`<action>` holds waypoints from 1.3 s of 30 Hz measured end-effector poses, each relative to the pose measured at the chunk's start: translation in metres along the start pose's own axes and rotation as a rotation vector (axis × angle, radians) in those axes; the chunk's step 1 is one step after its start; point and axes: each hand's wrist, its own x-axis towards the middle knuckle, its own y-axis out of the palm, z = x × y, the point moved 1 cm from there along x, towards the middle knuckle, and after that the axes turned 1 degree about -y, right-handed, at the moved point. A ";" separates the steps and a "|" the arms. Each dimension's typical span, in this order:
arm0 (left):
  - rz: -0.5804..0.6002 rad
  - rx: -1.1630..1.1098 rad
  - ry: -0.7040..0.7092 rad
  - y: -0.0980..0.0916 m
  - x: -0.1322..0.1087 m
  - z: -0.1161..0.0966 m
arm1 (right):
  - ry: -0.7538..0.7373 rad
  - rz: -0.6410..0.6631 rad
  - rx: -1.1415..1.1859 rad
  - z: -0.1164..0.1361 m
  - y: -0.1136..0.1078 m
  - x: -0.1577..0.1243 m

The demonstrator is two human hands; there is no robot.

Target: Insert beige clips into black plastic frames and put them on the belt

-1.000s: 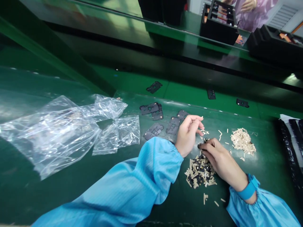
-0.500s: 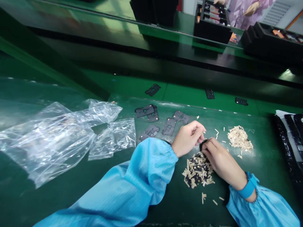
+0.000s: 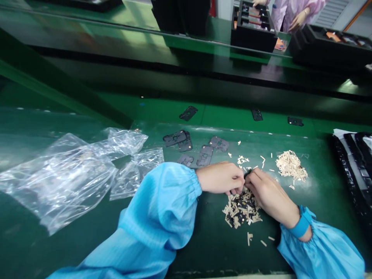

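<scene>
My left hand (image 3: 223, 178) is closed with its fingertips curled down at the top edge of a mixed pile (image 3: 242, 209) of small beige strips and black pieces. Whatever those fingers pinch is hidden. My right hand (image 3: 269, 193) meets it from the other side, thumb and fingers pinched on a small black part (image 3: 248, 174), of which only a dark edge shows. Loose beige bits (image 3: 243, 159) lie just beyond the fingertips. To the right is a separate pile of beige pieces (image 3: 291, 166).
Several flat black plastic frames (image 3: 205, 155) lie beyond my left hand, and more rest further back. Clear plastic bags (image 3: 75, 170) cover the left side. Black wrapped packs (image 3: 354, 166) stand at right. Behind a ledge are black trays (image 3: 254, 33) and a person in a pink coat (image 3: 293, 13).
My left hand has moved down and left, its fingers curling in beside the right hand. Beige bits it covered before now show. My right hand stays almost in place.
</scene>
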 end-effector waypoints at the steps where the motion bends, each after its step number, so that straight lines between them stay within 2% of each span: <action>1: 0.007 -0.049 -0.002 0.001 0.002 0.003 | 0.008 -0.013 0.047 -0.001 -0.001 0.000; 3: -0.051 -0.146 -0.006 0.000 0.007 0.007 | 0.036 -0.078 0.164 -0.005 -0.003 0.001; 7: -0.439 -0.295 0.041 0.002 0.017 0.011 | 0.163 -0.323 0.324 -0.012 -0.003 0.004; 9: -0.516 -0.373 0.090 0.008 0.022 0.011 | 0.234 -0.413 0.382 -0.014 0.002 0.005; 13: -0.456 -0.531 0.159 0.025 0.031 0.013 | 0.288 -0.524 0.469 -0.013 0.013 0.006; 17: -0.477 -0.660 0.214 0.031 0.033 0.016 | 0.282 -0.533 0.492 -0.011 0.017 0.007; 22: -0.518 -0.587 0.218 0.029 0.032 0.016 | 0.312 -0.494 0.556 -0.012 0.013 0.008; 25: -0.503 -0.569 0.235 0.028 0.032 0.017 | 0.341 -0.488 0.595 -0.014 0.010 0.007; 29: -0.440 -0.531 0.248 0.028 0.031 0.019 | 0.243 -0.414 0.450 -0.013 0.005 0.007; 32: -0.469 -0.510 0.238 0.026 0.031 0.021 | 0.166 -0.418 0.334 -0.011 0.003 0.006; 39: -0.523 -0.584 0.213 0.027 0.033 0.022 | 0.230 -0.410 0.317 -0.011 0.006 0.005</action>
